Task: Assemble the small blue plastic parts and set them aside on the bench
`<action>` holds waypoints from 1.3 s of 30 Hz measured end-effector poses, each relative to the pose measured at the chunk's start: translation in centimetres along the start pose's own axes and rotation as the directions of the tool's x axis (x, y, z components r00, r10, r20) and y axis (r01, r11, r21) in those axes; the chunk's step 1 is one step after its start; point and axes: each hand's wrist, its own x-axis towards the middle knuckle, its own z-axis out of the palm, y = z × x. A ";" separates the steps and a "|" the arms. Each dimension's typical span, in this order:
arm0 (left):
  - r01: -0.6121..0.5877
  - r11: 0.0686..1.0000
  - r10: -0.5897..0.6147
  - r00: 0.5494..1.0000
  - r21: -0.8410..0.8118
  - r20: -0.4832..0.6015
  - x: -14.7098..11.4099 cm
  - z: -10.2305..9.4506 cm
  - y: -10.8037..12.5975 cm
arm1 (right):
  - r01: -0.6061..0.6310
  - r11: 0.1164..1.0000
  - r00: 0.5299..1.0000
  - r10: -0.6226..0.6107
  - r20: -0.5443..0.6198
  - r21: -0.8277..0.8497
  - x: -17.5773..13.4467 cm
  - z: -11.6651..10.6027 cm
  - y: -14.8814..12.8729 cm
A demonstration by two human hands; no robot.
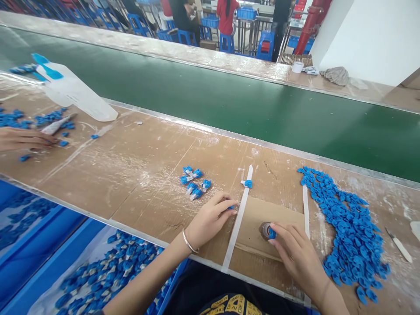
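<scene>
My left hand pinches a small blue plastic piece just left of a white tape strip. In my right hand, thumb and fingers grip another blue piece at a small round dark fixture. That fixture sits on a cardboard sheet between two tape strips. Beyond my left hand lie several blue pieces with white parts. One more blue-and-white piece rests on the left tape strip. A large heap of blue pieces spreads to the right of my right hand.
Blue bins with many pieces stand below the table's near edge. A green conveyor belt runs behind the table. A knife lies at far right. At left, another person's hand is near more blue pieces and a white bottle.
</scene>
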 end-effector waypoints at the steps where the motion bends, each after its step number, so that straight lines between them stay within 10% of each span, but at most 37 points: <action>1: 0.065 0.992 -0.066 0.998 -0.112 0.002 -0.1 0.0 0.4 | -0.008 1.000 1.000 0.008 0.011 -0.002 0.0 0.2 0.1; 4: 0.248 0.855 -0.224 0.969 -0.456 0.107 -0.5 0.1 1.7 | -0.067 0.994 0.998 0.067 -0.001 0.082 -0.3 0.5 0.0; 8: 0.446 0.420 -0.334 0.886 -0.790 0.323 -1.0 1.1 3.7 | -0.222 0.875 0.958 0.278 -0.072 0.430 -0.6 0.7 -1.5; 13: 0.449 0.047 -0.422 0.819 -0.892 0.390 -1.1 3.4 6.5 | -0.201 0.480 0.825 0.553 -0.117 0.854 -0.6 1.3 -3.5; 17: 0.411 -0.072 -0.419 0.814 -0.909 0.401 -1.1 4.4 8.2 | -0.188 0.357 0.759 0.644 -0.095 0.915 -0.5 1.7 -4.3; 24: 0.379 -0.109 -0.375 0.840 -0.919 0.391 -0.9 4.8 9.1 | -0.194 0.412 0.744 0.653 -0.140 0.890 -0.6 1.9 -4.7; 33: 0.421 -0.084 -0.481 0.777 -0.903 0.407 -0.8 5.1 9.0 | -0.157 0.909 0.871 0.311 -0.381 0.385 -1.1 2.2 -5.2; 39: 0.444 0.104 -0.437 0.824 -0.890 0.360 -1.0 4.4 7.6 | -0.129 0.982 0.974 0.152 -0.166 0.140 -0.9 1.1 -3.6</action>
